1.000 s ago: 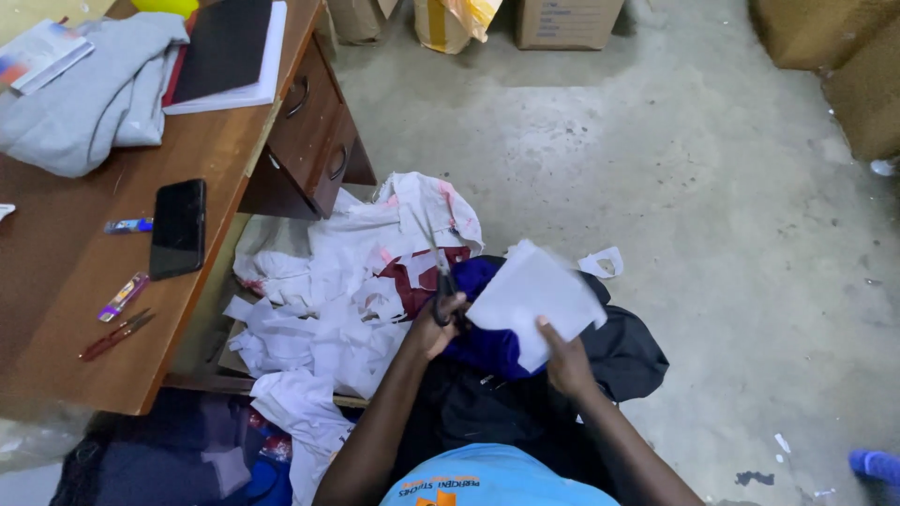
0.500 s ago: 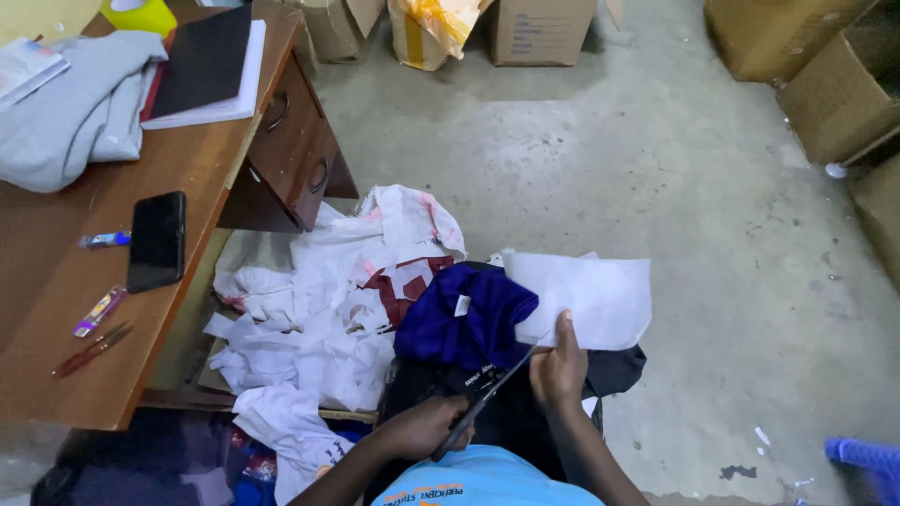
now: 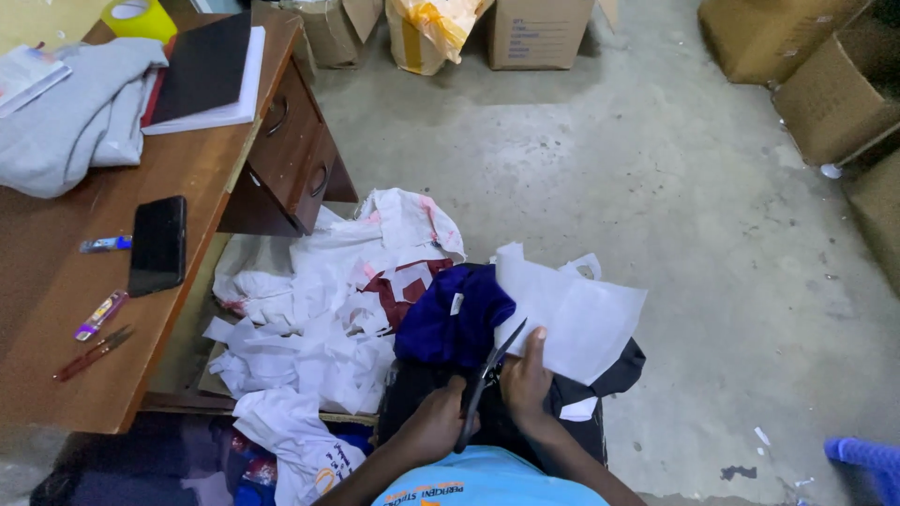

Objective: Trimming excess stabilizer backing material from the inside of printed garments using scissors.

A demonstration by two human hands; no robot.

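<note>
While the person is sitting over a lap full of cloth, the left hand [image 3: 433, 424] is gripping a pair of scissors [image 3: 487, 379], its fingers wrapped shut around the handles and the blades pointing up and away, toward the white sheet [image 3: 577, 314]. That sheet is lying across the lap, just beside a bundled blue garment [image 3: 455, 314], on top of dark fabric [image 3: 619, 370]. Resting on the sheet's near edge, the right hand [image 3: 525, 384] is pressing it down with the thumb raised and the fingers close together; whether they are pinching the sheet I cannot tell. White scraps [image 3: 319, 319] are piling up to the left, below the wooden tabletop [image 3: 56, 365] carrying a black phone [image 3: 157, 245].
</note>
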